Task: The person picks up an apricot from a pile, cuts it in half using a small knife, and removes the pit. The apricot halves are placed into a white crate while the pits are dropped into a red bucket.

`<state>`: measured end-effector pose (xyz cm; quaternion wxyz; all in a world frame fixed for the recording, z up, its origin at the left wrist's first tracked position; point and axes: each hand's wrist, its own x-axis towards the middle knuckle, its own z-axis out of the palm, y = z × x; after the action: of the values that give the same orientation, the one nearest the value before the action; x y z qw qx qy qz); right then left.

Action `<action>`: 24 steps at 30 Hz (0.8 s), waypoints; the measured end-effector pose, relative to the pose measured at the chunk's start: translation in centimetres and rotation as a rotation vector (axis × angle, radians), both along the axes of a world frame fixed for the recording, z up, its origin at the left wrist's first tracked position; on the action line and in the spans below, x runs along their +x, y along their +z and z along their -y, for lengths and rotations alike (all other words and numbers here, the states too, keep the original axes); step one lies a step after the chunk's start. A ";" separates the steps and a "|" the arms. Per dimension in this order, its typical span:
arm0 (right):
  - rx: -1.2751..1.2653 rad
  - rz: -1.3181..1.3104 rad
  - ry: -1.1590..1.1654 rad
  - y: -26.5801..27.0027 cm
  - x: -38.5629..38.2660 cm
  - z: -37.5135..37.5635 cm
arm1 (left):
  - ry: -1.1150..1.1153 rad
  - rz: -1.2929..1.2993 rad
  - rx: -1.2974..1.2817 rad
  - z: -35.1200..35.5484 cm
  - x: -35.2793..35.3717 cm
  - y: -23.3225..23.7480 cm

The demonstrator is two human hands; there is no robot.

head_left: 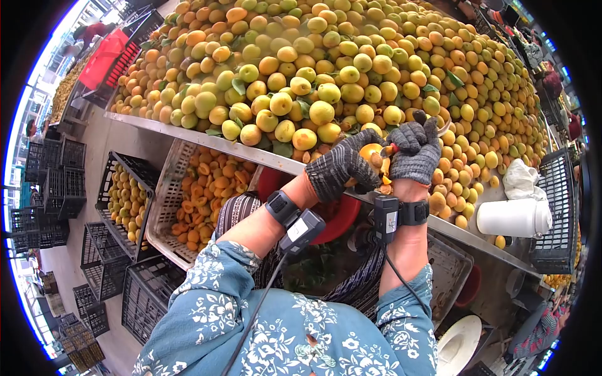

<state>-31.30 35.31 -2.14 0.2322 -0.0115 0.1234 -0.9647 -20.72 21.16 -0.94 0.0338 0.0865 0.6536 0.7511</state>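
1. Grey knitted gloves cover both hands, so the fingers' skin and exact joints are hard to make out.
2. Left hand (342,168): its fingers are curled and pressed together around an orange apricot (371,153), which sits between the two hands, touching both.
3. Right hand (415,155): the fingers are bunched tight against the apricot's right side, with one glove tip sticking up above them. A small red bit (392,149) shows at these fingertips; what it is cannot be told.
4. Much of the apricot is hidden by the gloves.
5. Just beyond the fingers lies the apricot heap (326,75), cut off at the top edge.
6. Below the fingers, a red bowl (338,216) is largely hidden behind the wrists and a black wrist device (385,218).
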 end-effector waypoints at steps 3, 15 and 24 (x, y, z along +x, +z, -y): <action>-0.060 -0.029 0.023 -0.1 -0.3 -0.1 | -0.009 0.041 0.011 0.2 -0.4 -0.2; 0.779 -0.457 -0.203 4.4 2.6 0.3 | 0.314 -0.211 -0.309 1.4 -2.0 -1.6; 1.376 -0.931 -0.150 3.7 4.9 2.0 | 0.393 -0.202 -0.255 2.1 -2.2 -1.4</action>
<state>-26.44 33.32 1.59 0.0479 -0.2564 0.7690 -0.5836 -22.89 19.03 -2.35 -0.1676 0.0272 0.7474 0.6423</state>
